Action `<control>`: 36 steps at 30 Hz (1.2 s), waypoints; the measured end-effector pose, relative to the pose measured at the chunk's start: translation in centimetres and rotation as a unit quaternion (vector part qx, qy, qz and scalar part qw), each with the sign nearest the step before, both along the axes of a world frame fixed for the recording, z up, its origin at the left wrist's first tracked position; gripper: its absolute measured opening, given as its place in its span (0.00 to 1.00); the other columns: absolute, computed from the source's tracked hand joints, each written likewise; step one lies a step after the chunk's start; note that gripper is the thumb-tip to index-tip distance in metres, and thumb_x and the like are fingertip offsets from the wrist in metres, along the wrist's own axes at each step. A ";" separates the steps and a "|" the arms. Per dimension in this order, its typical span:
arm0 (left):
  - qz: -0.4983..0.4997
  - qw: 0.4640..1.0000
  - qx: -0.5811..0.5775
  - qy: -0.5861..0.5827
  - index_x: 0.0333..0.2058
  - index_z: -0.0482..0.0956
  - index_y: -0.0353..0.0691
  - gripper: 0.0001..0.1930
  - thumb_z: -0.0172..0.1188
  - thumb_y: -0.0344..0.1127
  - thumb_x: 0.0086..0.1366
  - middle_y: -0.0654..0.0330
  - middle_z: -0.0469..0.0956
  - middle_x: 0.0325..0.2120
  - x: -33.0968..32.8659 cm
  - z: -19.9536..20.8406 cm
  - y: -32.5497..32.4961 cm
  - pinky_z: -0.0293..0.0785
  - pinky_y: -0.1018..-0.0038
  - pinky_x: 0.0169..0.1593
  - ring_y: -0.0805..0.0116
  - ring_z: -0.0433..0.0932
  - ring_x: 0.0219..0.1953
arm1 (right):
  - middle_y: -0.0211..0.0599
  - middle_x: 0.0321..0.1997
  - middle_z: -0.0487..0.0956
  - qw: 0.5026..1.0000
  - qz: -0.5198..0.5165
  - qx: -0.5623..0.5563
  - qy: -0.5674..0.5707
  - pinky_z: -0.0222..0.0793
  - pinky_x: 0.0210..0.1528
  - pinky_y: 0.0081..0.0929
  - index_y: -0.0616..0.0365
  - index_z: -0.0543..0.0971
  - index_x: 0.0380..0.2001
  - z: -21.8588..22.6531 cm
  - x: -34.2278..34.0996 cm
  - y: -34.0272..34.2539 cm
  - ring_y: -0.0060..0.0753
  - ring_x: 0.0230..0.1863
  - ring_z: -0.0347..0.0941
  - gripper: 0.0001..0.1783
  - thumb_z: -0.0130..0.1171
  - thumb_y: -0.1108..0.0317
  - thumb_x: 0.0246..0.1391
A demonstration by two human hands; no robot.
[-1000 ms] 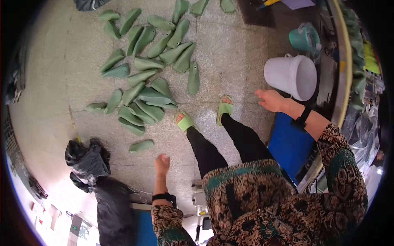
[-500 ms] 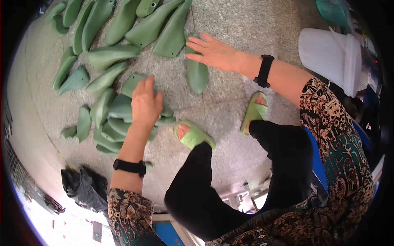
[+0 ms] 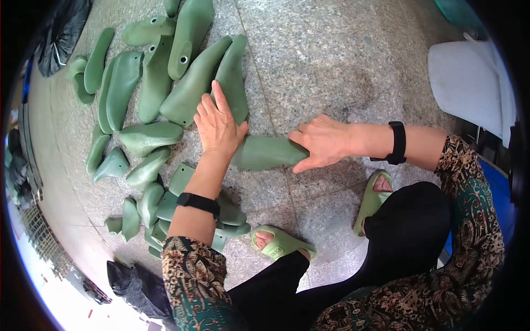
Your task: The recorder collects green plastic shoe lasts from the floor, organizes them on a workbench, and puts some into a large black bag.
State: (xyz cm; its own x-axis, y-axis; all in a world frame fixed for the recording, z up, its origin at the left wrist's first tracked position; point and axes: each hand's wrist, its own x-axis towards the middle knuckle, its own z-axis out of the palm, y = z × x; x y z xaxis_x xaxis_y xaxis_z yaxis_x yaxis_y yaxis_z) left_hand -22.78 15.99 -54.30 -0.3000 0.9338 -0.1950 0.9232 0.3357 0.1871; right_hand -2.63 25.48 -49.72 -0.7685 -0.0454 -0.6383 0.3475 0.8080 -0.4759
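Green plastic shoe lasts lie on the speckled floor. My right hand (image 3: 324, 142) is closed round the right end of one shoe last (image 3: 264, 153), thumb on the near side and fingers on the far side; that last lies crosswise in front of me. My left hand (image 3: 217, 126) is open, its index finger stretched out and thumb apart, over the lower end of another shoe last (image 3: 232, 77). Whether it presses on that last cannot be made out. A long shoe last (image 3: 196, 85) lies just left of it, partly behind the fingers.
Several more shoe lasts (image 3: 150, 137) spread to the left, with a heap (image 3: 168, 207) partly under my left forearm. Black plastic bags (image 3: 141, 289) lie at lower left and far left. A pale plastic bin (image 3: 466, 83) stands at right. My slippered feet (image 3: 281, 241) are near.
The last by my right hand has turned from lengthwise to crosswise and come nearer; that hand now grips its right end. My left hand has moved from the heap to the lasts farther off.
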 end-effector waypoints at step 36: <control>0.359 0.838 -0.093 -0.400 0.59 0.27 0.29 0.56 0.65 0.33 0.45 0.28 0.26 0.57 15.1 3.2 -3.2 0.57 0.66 0.58 0.35 0.53 0.57 | 0.61 0.63 0.46 0.897 -0.402 -0.075 0.169 0.41 0.66 0.39 0.68 0.45 0.59 -2.4 6.3 0.3 0.57 0.66 0.41 0.40 0.50 0.77 0.43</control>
